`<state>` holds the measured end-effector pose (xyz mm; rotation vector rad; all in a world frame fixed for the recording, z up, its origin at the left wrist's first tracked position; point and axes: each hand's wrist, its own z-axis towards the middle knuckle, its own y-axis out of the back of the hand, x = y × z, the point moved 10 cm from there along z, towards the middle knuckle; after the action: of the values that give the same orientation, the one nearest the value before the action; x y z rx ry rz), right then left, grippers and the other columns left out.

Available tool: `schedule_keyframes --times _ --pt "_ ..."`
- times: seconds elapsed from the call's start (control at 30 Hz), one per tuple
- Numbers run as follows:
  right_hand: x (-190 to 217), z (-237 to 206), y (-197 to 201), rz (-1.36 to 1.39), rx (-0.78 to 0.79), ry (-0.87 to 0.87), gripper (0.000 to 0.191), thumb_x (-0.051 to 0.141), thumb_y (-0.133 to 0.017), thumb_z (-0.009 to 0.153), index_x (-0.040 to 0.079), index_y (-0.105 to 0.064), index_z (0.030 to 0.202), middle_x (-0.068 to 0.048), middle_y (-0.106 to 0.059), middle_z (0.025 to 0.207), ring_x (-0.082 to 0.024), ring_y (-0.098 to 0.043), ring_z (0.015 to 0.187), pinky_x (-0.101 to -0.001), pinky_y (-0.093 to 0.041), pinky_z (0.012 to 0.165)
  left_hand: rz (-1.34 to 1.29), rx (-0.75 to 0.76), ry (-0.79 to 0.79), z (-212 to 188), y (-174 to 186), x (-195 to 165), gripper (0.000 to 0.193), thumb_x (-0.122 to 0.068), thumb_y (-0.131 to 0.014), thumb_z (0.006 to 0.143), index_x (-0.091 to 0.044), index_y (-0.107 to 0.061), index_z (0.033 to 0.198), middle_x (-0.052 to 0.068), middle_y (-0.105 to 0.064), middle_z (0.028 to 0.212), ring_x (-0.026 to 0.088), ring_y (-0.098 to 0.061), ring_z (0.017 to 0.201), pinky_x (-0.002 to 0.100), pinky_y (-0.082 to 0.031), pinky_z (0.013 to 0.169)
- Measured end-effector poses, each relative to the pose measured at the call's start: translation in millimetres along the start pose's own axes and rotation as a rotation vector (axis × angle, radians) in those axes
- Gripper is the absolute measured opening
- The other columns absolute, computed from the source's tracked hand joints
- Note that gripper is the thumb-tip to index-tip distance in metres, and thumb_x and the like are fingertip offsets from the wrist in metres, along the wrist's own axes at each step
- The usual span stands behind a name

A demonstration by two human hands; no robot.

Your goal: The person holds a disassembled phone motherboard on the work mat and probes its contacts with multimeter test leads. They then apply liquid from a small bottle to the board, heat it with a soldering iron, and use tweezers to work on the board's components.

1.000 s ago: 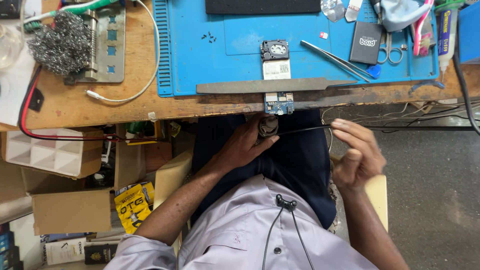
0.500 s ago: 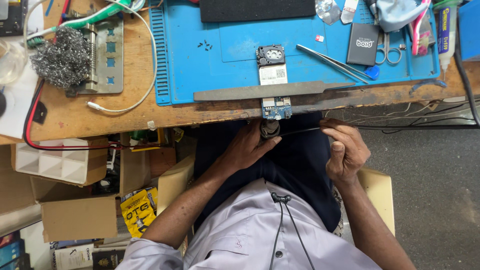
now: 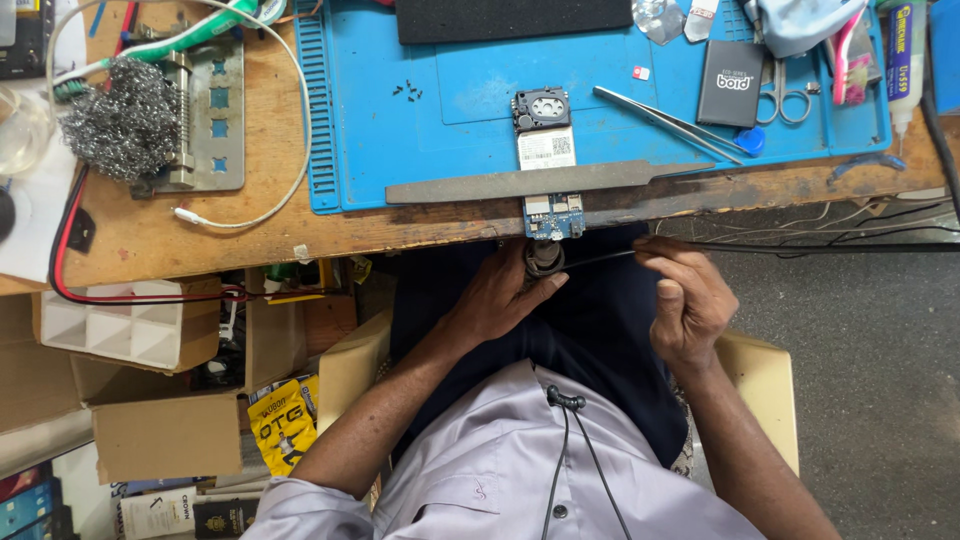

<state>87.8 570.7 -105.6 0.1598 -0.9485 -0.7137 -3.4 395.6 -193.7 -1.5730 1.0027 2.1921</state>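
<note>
The left hand (image 3: 500, 295) lay below the front edge of the worn wooden tabletop (image 3: 140, 240), its grip closed around a small dark round object (image 3: 545, 260) that sat pressed between thumb and fingers; most of that object was covered by the hand, so its kind could not be made out. The right hand (image 3: 690, 300) was curled just to the right, its grip pinching the end of a thin black wire (image 3: 800, 246) that ran off to the right edge of the view and reached left toward the round object; whether wire and object touched was too fine to tell.

Directly above the left hand, a small blue circuit board (image 3: 553, 215) hung over the tabletop's edge, its upper part hidden under a long flat grey metal file (image 3: 530, 182) lying across it. Beyond the file, a white-labelled strip and a black square module (image 3: 541, 108) continued the same assembly on the blue rubber work mat (image 3: 400, 150).

A pair of slim metal tweezers (image 3: 660, 118) lay slanted on the mat to the right, near a flat black rectangular battery (image 3: 730, 82) and small steel scissors (image 3: 785, 95). A grey wad of steel wool (image 3: 125, 120) rested far left, partly over a metal holder plate (image 3: 215, 125). The person's lap was dark cloth, and the boxes under the tabletop were cut off at the left border.
</note>
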Motion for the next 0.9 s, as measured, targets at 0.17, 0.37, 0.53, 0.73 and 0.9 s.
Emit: schedule_keyframes --times 0.17,0.37,0.53,0.73,0.9 --pt "0 2 -27 -0.067 0.137 -0.107 0.022 0.012 -0.066 0.102 -0.003 -0.071 0.117 -0.019 -0.074 0.123 -0.029 -0.072 0.116 -0.0357 -0.056 0.102 0.006 -0.028 0.005 0 3 0 0.059 -0.040 -0.064 0.103 0.001 -0.046 0.141 0.026 -0.063 0.127 0.044 -0.065 0.115 0.052 -0.054 0.097" --pt "14 11 -61 -0.063 0.235 -0.129 0.042 0.011 -0.083 0.085 -0.003 -0.069 0.122 -0.020 -0.071 0.125 -0.033 -0.070 0.118 -0.0374 -0.055 0.100 -0.015 -0.045 -0.013 2 0 3 0.056 -0.034 -0.069 0.100 0.001 -0.048 0.139 0.025 -0.066 0.123 0.045 -0.066 0.113 0.051 -0.055 0.093" --pt "23 21 -74 -0.083 0.221 -0.045 0.040 0.015 -0.087 0.083 -0.002 -0.072 0.117 -0.018 -0.073 0.118 -0.033 -0.069 0.115 -0.0400 -0.055 0.098 -0.010 -0.097 -0.070 -1 2 3 0.060 -0.023 -0.071 0.095 0.003 -0.045 0.142 0.027 -0.065 0.126 0.048 -0.064 0.115 0.052 -0.055 0.092" --pt "19 20 -76 -0.059 0.200 -0.052 0.032 0.016 -0.085 0.088 0.000 -0.074 0.113 -0.016 -0.074 0.115 -0.032 -0.070 0.114 -0.0402 -0.056 0.097 -0.024 -0.044 0.008 0 -6 11 0.055 -0.024 -0.071 0.099 0.002 -0.045 0.140 0.024 -0.068 0.122 0.046 -0.067 0.113 0.051 -0.056 0.091" --pt "18 20 -74 -0.063 0.187 -0.055 0.030 0.016 -0.084 0.089 0.001 -0.073 0.112 -0.015 -0.074 0.113 -0.032 -0.071 0.112 -0.0403 -0.056 0.096 -0.024 -0.074 -0.029 -1 -3 5 0.058 -0.023 -0.070 0.097 0.003 -0.043 0.141 0.026 -0.065 0.125 0.047 -0.066 0.113 0.051 -0.056 0.090"
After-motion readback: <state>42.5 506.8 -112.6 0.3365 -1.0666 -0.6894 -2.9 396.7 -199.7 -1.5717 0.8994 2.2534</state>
